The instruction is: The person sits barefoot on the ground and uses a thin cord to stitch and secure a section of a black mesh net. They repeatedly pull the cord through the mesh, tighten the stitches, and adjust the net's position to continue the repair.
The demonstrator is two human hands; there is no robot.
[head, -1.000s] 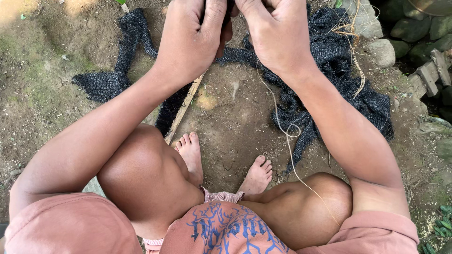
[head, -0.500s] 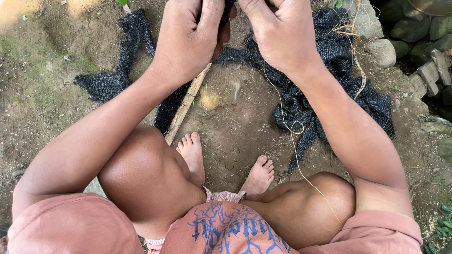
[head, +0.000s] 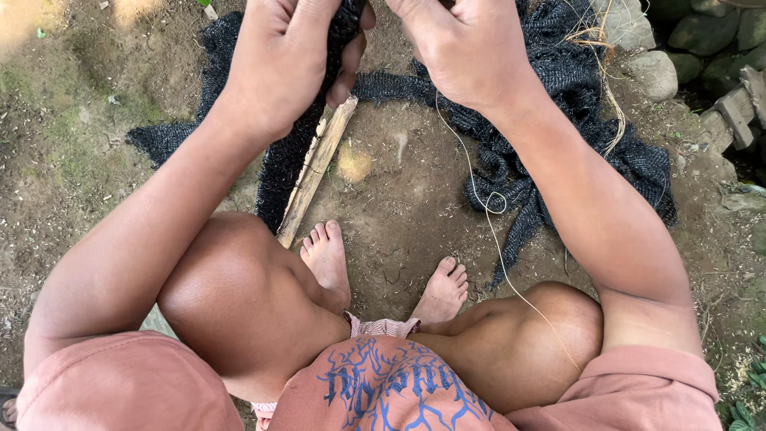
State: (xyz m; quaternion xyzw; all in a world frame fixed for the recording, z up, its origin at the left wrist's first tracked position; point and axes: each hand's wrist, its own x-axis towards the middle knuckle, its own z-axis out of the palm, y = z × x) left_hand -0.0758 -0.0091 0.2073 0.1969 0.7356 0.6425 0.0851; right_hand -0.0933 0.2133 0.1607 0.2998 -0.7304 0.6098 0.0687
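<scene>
Head view shows left hand (head: 283,60) pinching black netting (head: 558,152) taut off the dirt ground (head: 399,215), right hand (head: 467,48) gripping a pale twine (head: 487,215), seemingly to stitch it

Bare dirt ground (head: 399,215) carries black netting (head: 558,152), a wooden stick (head: 315,172) and stones (head: 654,72).

Both fingertips are running off the top edge; the left hand (head: 283,60) is covering the black netting (head: 558,152) pinched beneath its fingers.
</scene>
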